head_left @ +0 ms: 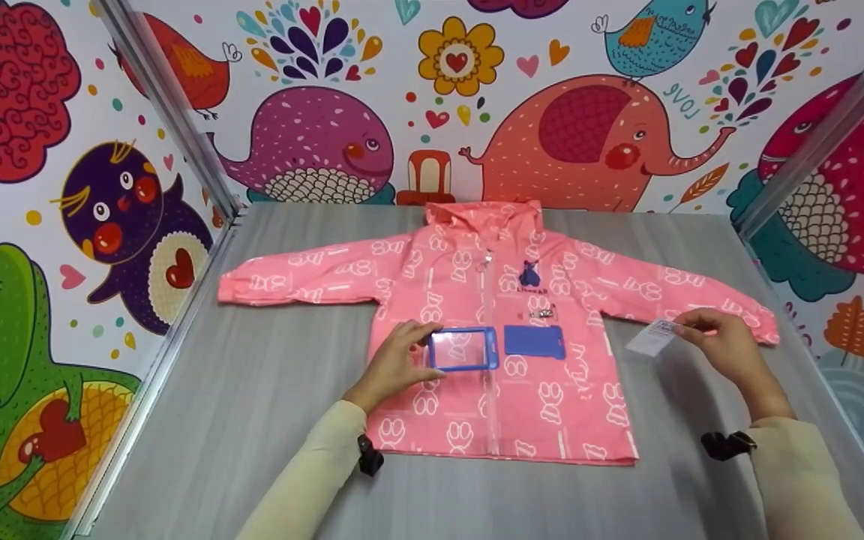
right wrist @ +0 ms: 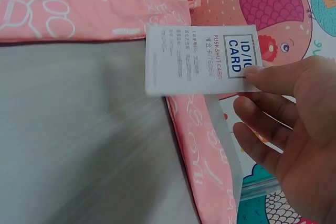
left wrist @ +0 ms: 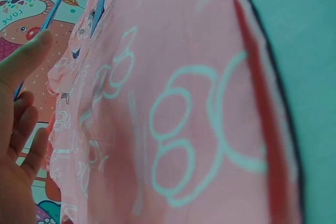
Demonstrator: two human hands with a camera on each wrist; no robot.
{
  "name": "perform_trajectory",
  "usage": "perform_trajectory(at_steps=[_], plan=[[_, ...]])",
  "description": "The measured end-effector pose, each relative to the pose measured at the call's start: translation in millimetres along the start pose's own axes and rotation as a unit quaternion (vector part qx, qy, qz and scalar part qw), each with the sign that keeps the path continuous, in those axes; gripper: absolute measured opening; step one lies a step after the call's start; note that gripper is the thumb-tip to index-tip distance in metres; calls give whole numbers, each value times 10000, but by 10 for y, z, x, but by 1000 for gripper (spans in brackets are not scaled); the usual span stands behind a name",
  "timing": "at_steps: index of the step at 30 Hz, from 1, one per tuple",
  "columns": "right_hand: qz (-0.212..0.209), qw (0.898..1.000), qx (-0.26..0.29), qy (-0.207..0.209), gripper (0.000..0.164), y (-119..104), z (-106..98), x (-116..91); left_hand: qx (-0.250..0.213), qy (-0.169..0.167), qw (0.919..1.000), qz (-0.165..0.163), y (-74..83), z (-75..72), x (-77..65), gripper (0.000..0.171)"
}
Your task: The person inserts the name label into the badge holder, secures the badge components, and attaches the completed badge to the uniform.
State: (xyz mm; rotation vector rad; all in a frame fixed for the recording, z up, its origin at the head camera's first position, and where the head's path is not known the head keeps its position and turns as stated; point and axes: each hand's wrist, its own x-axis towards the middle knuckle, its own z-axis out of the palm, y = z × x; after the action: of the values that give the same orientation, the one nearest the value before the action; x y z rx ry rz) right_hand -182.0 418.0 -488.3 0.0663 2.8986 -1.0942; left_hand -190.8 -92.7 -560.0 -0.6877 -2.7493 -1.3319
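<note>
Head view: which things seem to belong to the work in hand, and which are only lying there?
Likely the work:
- blue frame, held by the left hand
- white card, held by the right hand
- blue panel
- perhaps the small metal piece above it

Probably just lying there:
- pink jacket, spread underneath

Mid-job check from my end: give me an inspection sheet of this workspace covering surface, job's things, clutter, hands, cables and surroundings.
Surface: grey table, with a pink jacket spread on it, sleeves out.
Job's things: blue frame over the jacket front; blue panel lying on the jacket; white card with "CARD" printed on it.
Clutter: small metal piece just beyond the blue panel; cannot tell whether the job needs it.
Left hand: pinches the blue frame.
Right hand: pinches the white card.
Cables: nothing seen.
Surroundings: walls printed with cartoon animals.
</note>
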Motion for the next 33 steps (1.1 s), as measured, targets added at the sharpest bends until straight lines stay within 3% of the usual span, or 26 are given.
perform_trajectory(at_steps=[8, 17, 24, 33], plan=[[-600, 9962, 573, 251, 30, -71, 102, 34, 21, -33, 9999, -110, 13, -17, -14, 76], [-828, 9875, 1325, 219, 24, -279, 239, 7, 30, -30, 10000, 28, 21, -10, 1, 76], [-835, 9908, 1030, 257, 29, -387, 364, 34, 41, -17, 10000, 11, 24, 4, -2, 75], [-1081, 9862, 1249, 112, 23, -472, 527, 82, 49, -41, 10000, -3, 39, 19, 13, 75]])
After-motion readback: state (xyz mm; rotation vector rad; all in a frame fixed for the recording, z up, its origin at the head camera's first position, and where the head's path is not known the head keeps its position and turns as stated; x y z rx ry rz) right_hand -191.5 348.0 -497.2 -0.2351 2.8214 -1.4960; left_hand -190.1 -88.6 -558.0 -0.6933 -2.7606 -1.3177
